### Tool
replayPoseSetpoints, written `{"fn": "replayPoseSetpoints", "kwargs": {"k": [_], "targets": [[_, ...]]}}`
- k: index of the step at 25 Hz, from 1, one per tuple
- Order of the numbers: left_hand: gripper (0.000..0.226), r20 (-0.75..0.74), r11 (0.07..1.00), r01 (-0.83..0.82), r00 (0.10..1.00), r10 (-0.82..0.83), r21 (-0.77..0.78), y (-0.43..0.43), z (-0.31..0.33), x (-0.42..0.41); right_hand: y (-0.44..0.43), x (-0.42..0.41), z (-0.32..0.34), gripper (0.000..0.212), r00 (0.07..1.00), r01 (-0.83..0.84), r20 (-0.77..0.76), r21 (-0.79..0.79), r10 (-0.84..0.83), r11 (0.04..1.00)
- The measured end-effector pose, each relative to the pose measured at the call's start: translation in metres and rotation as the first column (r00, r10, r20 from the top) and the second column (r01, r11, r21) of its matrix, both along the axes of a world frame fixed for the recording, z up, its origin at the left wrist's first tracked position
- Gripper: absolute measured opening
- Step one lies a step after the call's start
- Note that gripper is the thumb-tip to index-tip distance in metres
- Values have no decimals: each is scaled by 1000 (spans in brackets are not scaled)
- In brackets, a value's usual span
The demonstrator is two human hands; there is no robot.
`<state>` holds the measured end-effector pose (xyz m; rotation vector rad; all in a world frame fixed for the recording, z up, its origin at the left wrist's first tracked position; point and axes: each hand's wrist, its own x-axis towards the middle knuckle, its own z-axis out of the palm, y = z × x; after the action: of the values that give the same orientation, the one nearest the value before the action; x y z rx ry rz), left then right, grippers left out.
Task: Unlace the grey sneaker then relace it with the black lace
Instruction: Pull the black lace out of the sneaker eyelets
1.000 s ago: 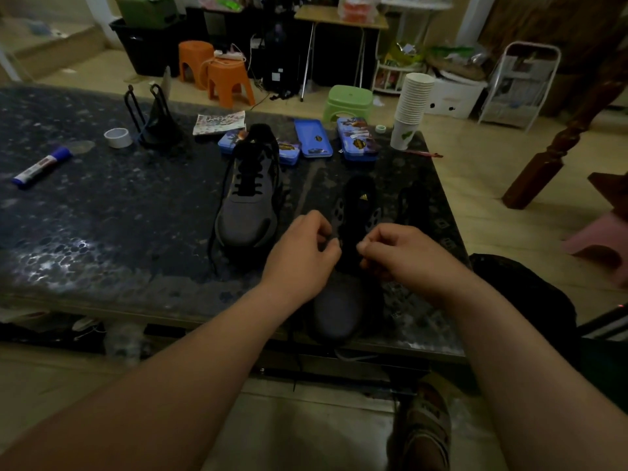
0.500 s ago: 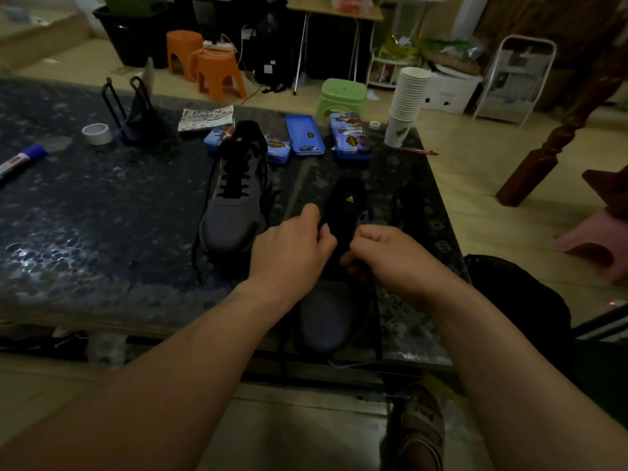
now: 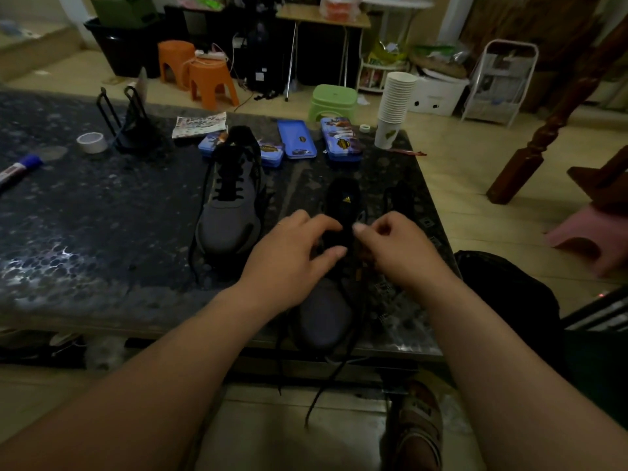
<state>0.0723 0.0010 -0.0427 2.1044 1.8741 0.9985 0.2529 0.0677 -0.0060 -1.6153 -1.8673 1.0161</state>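
- The grey sneaker point(image 3: 323, 311) sits toe-first at the near edge of the bench point(image 3: 102, 215), probably so the eyelets are within easy reach.
- The left hand point(image 3: 292, 256) is relaxed, thumb and forefinger spread over the tongue, gripping nothing visible.
- The right hand point(image 3: 397, 253) is curled at the eyelets; I cannot tell whether it pinches the black lace point(image 3: 316, 399).
- The lace ends dangle off the edge.

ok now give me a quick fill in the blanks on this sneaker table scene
1. The left hand and right hand are over the nearer grey sneaker; the other grey sneaker sits to its ____.
2. The tall stack of white paper cups stands at the dark speckled table's far ____ corner.
3. On the floor beyond, the green plastic stool has ____ orange plastic stools to its left.

Missing words: left; right; two
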Motion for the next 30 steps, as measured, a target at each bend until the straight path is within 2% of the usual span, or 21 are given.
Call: {"fn": "replayPoseSetpoints", "kwargs": {"k": [2, 5, 7, 10, 14, 16, 20, 23, 25, 27, 28, 30], "targets": [[44, -112, 998, -25, 994, 18, -55, 2, 0, 6, 8, -8, -8, 48, 997, 73, -26, -18, -74, 997], [38, -100, 997, -29, 995, 22, -66, 7, 0, 7, 15, -15, -6, 37, 996, 72, 46, 5, -72, 997], [29, -57, 998, -6, 998, 3, -56, 10, -2, 5, 20, -12, -3, 26, 997, 58, -56, -51, -61, 997], [27, -27, 998, 24, 999, -26, -52, 16, -2, 3, 23, 0, 1, 17, 959, -30, -281, -246, -42, 969], [30, -169, 994, -18, 986, -1, -106, 23, 2, 9, 25, 9, 0, 16, 933, -114, -360, -311, -6, 943], [23, -166, 992, -25, 986, 4, -124, 27, 6, 13, 25, 9, 0, 15, 931, -109, -364, -286, -3, 952], [9, -50, 966, 36, 997, -51, -257, 34, 12, 11, 20, 3, -2, 25, 966, -55, -257, -170, 9, 984], [12, 177, 982, 74, 983, -43, -173, 35, 10, 6, 17, 0, -1, 20, 959, -8, -281, -178, -43, 984], [12, 434, 977, 122, 900, -36, -173, 30, 14, 1, 14, 1, 2, 17, 939, -6, -336, -235, -75, 972], [24, 652, 953, 194, 758, 4, -232, 25, 19, -3, 13, 3, 3, 17, 940, -6, -332, -248, -79, 969], [33, 751, 944, 211, 658, 54, -253, 23, 21, -5, 14, 3, 2, 19, 944, 0, -321, -241, -79, 971], [49, 915, 947, 200, 368, 165, -252, 19, 28, -11, 14, 1, 1, 24, 951, 18, -297, -224, -86, 974]]}}
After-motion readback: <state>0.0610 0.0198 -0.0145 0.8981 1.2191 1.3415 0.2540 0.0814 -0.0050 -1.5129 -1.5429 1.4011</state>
